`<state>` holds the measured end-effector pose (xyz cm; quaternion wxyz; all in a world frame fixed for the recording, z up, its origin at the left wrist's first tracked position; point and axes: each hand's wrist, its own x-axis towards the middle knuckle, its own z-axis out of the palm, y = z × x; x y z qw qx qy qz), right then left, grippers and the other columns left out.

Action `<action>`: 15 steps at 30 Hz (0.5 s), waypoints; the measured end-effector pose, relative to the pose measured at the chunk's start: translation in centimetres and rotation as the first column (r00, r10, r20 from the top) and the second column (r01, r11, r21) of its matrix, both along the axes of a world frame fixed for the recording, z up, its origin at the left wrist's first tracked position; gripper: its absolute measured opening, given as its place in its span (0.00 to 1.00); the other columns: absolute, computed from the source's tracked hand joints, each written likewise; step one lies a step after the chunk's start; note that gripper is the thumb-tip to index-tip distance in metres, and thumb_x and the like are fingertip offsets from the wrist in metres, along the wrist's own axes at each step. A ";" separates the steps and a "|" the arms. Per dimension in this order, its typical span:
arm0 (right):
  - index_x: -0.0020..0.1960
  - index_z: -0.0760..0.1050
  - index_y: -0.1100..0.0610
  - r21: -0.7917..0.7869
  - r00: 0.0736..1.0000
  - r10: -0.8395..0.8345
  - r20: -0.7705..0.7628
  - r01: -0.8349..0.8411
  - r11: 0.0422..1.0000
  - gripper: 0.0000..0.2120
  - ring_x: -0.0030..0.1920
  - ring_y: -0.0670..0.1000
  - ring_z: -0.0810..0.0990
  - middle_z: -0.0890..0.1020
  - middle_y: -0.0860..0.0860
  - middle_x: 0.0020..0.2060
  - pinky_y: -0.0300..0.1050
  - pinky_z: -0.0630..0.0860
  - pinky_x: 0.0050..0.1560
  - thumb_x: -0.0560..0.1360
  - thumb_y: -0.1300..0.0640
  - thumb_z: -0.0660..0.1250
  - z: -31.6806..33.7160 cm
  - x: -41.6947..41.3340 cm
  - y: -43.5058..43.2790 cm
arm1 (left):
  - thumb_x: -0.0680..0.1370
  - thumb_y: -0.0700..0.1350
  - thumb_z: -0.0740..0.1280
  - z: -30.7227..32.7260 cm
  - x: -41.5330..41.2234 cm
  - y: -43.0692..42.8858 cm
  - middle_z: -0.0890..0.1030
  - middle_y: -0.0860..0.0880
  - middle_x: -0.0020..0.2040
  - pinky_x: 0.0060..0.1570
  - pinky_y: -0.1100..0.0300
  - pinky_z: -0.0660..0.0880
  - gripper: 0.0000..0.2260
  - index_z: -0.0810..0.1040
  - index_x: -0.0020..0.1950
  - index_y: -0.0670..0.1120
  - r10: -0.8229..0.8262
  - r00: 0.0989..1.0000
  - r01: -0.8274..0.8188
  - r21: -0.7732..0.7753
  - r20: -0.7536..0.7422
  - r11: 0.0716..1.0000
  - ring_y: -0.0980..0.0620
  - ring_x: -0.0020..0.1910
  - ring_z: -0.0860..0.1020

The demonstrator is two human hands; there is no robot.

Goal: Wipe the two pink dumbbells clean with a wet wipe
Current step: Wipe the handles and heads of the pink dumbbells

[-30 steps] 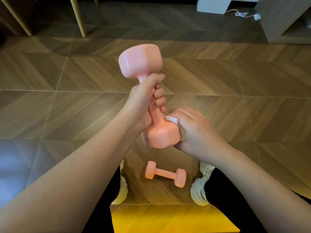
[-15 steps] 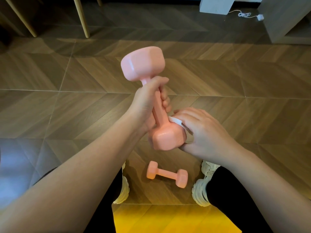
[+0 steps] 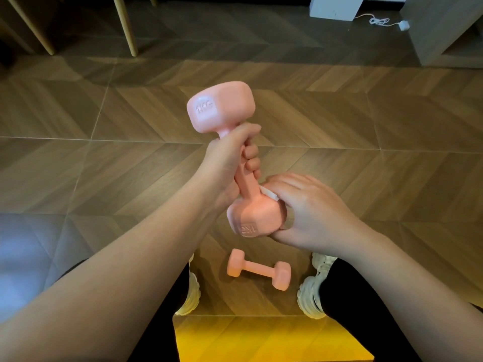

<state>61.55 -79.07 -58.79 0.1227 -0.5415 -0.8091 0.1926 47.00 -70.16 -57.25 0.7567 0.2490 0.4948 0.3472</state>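
Pink dumbbell (image 3: pixel 247 186): left hand (image 3: pixel 227 163) gripping handle; right hand (image 3: pixel 311 212) curled, pressing wet wipe (image 3: pixel 269 192) against lower head (second dumbbell (image 3: pixel 258 269) at 6 o'clock).

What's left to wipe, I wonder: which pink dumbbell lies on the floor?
The dumbbell between the shoes; the other is gripped by the left hand, off the floor.

Two pink dumbbells are showing: the floor dumbbell (image 3: pixel 258 269), serving as reference, and the raised dumbbell (image 3: pixel 246 186) above it. Two hands are working above that reference, the left hand (image 3: pixel 230 163) and the right hand (image 3: pixel 308 210). One wet wipe (image 3: pixel 269 193) is showing, partly covered, under the right hand. Two white shoes are flanking the floor dumbbell: the left shoe (image 3: pixel 192 296) and the right shoe (image 3: pixel 312 291). One white cable (image 3: pixel 379 21) is lying well beyond it.
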 end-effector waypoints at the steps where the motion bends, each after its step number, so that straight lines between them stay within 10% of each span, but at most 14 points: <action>1: 0.59 0.78 0.54 0.008 1.000 -0.016 -0.013 0.017 1.000 0.25 0.59 0.49 0.76 0.81 0.47 0.55 0.42 0.68 0.59 0.65 0.49 0.76 0.0 0.1 0.0 | 0.77 0.44 0.68 0.1 0.1 -0.1 0.67 0.53 0.25 0.27 0.62 0.64 0.14 0.67 0.34 0.50 0.014 1.000 -0.014 0.014 0.022 1.000 0.55 0.23 0.64; 7: 0.52 0.80 0.55 0.195 0.993 -0.104 0.060 0.091 0.977 0.20 0.51 0.53 0.81 0.82 0.48 0.46 0.53 0.73 0.59 0.63 0.53 0.80 -0.1 0.4 -0.1 | 0.75 0.46 0.71 -0.2 0.3 0.0 0.70 0.53 0.36 0.41 0.58 0.67 0.09 0.71 0.40 0.49 0.053 0.995 -0.055 -0.022 -0.085 0.998 0.54 0.37 0.68; 15: 0.56 0.78 0.54 0.158 0.997 -0.072 -0.036 0.077 0.984 0.28 0.53 0.49 0.78 0.81 0.47 0.50 0.46 0.70 0.56 0.61 0.42 0.77 -0.1 0.0 -0.1 | 0.77 0.47 0.66 0.2 0.0 0.2 0.67 0.51 0.26 0.26 0.63 0.65 0.12 0.67 0.36 0.48 0.047 0.992 -0.042 -0.046 0.120 0.998 0.54 0.23 0.65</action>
